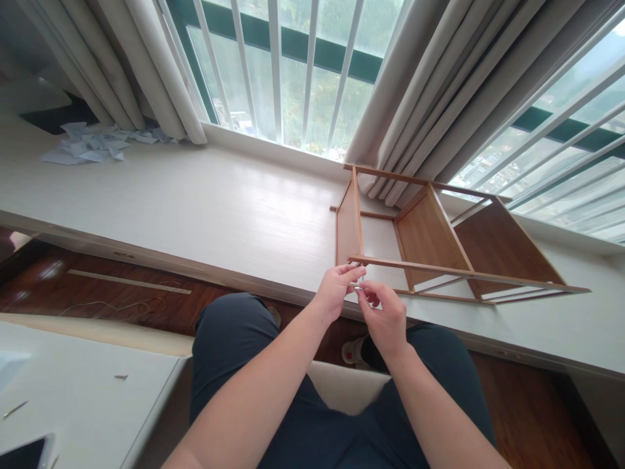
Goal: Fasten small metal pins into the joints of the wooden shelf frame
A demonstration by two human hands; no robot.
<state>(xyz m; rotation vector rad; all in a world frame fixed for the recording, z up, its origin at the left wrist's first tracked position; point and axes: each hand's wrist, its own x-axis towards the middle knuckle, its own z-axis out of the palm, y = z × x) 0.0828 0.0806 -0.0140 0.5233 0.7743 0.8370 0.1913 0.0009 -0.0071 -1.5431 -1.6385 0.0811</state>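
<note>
A small metal screw (pixel 358 286) is pinched between the fingers of the left hand (pixel 336 291) and right hand (pixel 385 316), just below the wooden rack (pixel 430 241), whose rail lies crosswise.

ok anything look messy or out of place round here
Yes: a heap of loose paper scraps lies strewn on the sill by the left curtain. The wooden shelf frame lies tipped on its side, unfinished. Both hands, left hand and right hand, pinch a small metal part at its rail.
</note>
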